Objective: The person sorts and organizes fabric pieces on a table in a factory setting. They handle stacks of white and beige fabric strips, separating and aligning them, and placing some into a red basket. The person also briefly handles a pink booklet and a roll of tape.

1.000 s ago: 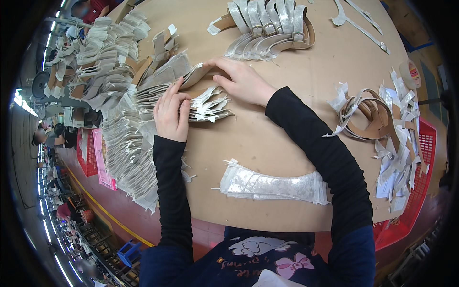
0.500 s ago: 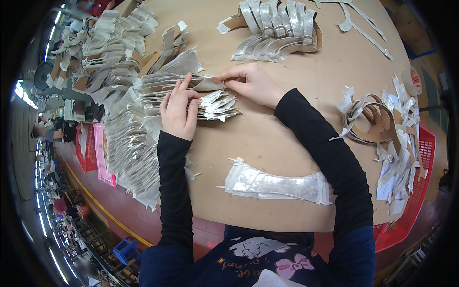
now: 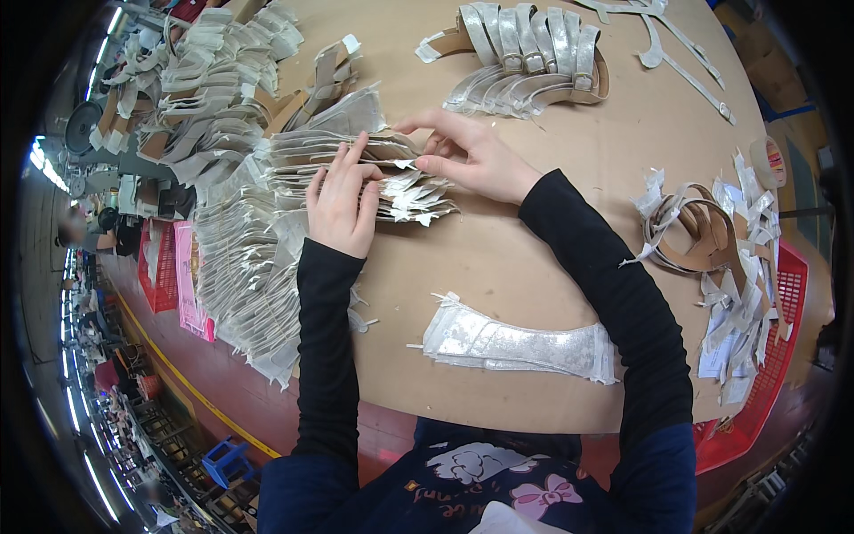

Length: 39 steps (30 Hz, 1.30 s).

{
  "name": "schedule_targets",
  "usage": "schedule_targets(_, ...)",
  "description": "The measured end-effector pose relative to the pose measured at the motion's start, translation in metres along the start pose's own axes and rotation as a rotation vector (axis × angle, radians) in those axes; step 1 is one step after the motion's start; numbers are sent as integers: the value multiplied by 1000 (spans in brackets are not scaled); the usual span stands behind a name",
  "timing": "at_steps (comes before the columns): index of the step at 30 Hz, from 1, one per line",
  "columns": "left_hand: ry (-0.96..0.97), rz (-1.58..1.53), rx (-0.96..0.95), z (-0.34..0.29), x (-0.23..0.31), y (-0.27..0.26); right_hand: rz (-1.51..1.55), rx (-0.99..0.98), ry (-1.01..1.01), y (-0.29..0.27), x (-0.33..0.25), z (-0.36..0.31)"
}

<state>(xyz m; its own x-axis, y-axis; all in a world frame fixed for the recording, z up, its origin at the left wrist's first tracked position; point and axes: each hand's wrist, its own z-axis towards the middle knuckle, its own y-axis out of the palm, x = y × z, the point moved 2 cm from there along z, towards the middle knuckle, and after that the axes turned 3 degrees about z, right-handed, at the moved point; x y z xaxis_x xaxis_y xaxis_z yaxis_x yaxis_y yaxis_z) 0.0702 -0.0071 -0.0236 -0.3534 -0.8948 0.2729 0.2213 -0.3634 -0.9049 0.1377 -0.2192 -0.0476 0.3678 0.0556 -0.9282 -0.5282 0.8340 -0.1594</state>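
Note:
A row of thin, silvery-grey shoe strap pieces [image 3: 334, 151] stands on edge at the left of the table, with frayed white ends. My left hand [image 3: 343, 203] lies over this row, its fingers stretched out and a little apart among the pieces. At the row's right end is my right hand [image 3: 480, 158], thumb and forefinger apart. Its thumb touches or nearly touches a white end, and its other fingers are partly curled. Nearer me lies a small flat stack of shiny silver pieces [image 3: 520, 336].
Buckled silver straps [image 3: 534, 62] lie at the back. More strap pieces [image 3: 209, 107] pile up at far left. On the right are coiled brown straps [image 3: 694, 227], a tape roll [image 3: 767, 162] and a red basket [image 3: 783, 303]. Thin strap pieces [image 3: 680, 44] lie at back right.
My right hand's thumb and forefinger have spread from a pinch at the row's end. My left hand stays on the pieces. The whole view has shifted slightly.

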Motion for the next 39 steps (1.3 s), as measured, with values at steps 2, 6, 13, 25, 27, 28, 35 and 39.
schedule_targets(2,1,2,1,0,0,0,-80,11,-79,2,2,2)
schedule_targets(6,20,10,4,1,-1,-1,-243,10,-88,5,11,5)
schedule_targets(13,14,27,82,0,4,-3,-298,-5,0,6,12,2)
schedule_targets(25,122,-45,70,6,4,-8,-286,53,27,8,13,2)
schedule_targets(27,118,-36,49,6,3,-9,-348,65,18,10,14,2)
schedule_targets(28,122,-37,43,6,3,-9,-357,69,-1,10,14,2)
schedule_targets(35,83,36,14,4,1,-4,-273,154,-34,8,12,2)
schedule_targets(39,79,24,17,4,0,-3,-318,193,-70,1,8,0)
